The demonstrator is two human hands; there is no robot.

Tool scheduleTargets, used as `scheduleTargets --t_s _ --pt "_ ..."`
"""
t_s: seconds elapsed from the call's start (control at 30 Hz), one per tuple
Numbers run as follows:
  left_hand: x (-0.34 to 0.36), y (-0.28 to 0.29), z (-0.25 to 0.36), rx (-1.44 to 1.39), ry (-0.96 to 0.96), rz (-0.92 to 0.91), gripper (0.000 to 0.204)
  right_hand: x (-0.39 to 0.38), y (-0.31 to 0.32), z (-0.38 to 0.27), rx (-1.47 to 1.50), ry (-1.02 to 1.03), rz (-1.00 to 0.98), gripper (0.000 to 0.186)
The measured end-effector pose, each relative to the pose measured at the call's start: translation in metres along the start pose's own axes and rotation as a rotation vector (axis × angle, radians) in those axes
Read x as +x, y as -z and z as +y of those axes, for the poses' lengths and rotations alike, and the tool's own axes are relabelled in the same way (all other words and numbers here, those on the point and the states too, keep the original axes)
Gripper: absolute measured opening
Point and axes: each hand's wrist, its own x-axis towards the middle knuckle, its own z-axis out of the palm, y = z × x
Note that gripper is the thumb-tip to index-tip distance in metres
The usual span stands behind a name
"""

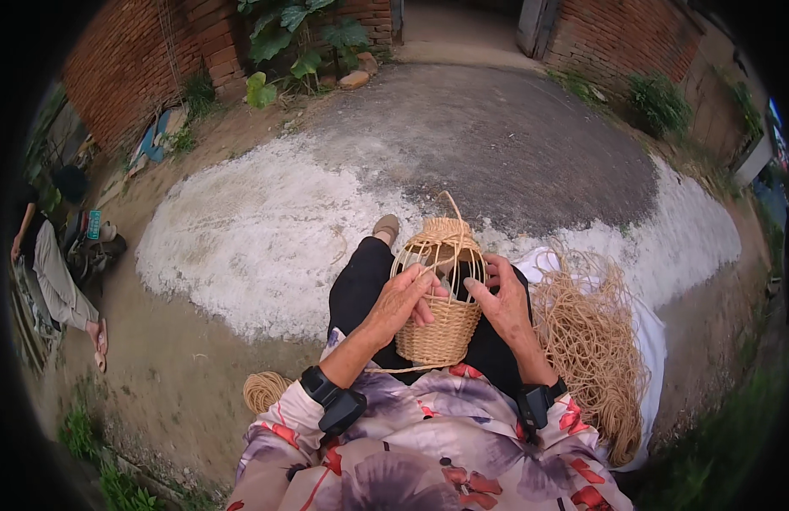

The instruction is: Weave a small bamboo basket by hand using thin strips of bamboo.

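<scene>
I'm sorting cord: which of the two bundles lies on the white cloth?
The big tangled heap at the right; the small round coil at left lies on the ground.

This is an outdoor yard before a brick building, rural in look. A red-brick wall (139, 81) flanks an open doorway (462, 21), and a dark, rough-surfaced apron (522, 145) spreads from its threshold into a whitish crust (249, 238). Beyond that lies bare earth (173, 409). A broad-leaved plant (271, 41) climbs by the brickwork, a bushy shrub (658, 104) grows opposite, and weeds (79, 433) edge the ground.
</scene>
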Motion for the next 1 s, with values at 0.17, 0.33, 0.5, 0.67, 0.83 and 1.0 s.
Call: scheduleTargets --t_s 0.17,0.33,0.5,0.67,0.83,1.0 --pt "-0.009 -0.007 0.005 0.033 -0.003 0.041 0.033 0.009 -0.017 -0.016 -0.250 0.044 0.042 0.072" --pt "-0.035 0.028 0.001 -0.106 -0.105 0.166 0.022 0.010 -0.020 -0.017 -0.217 -0.046 0.012 0.075" --pt "-0.066 0.054 -0.020 -0.544 -0.036 0.084 0.021 0.009 -0.022 -0.014 -0.175 -0.072 0.027 0.082" --pt "-0.046 0.049 -0.001 -0.366 -0.093 0.140 0.022 0.011 -0.026 -0.013 -0.228 -0.012 0.038 0.082" --pt "0.009 0.031 0.015 -0.237 -0.026 0.005 0.027 0.009 -0.026 -0.015 -0.177 0.000 0.035 0.079" --pt "0.027 0.023 0.012 0.787 -0.329 0.152 0.022 0.009 -0.027 -0.011 -0.163 -0.016 0.036 0.076"
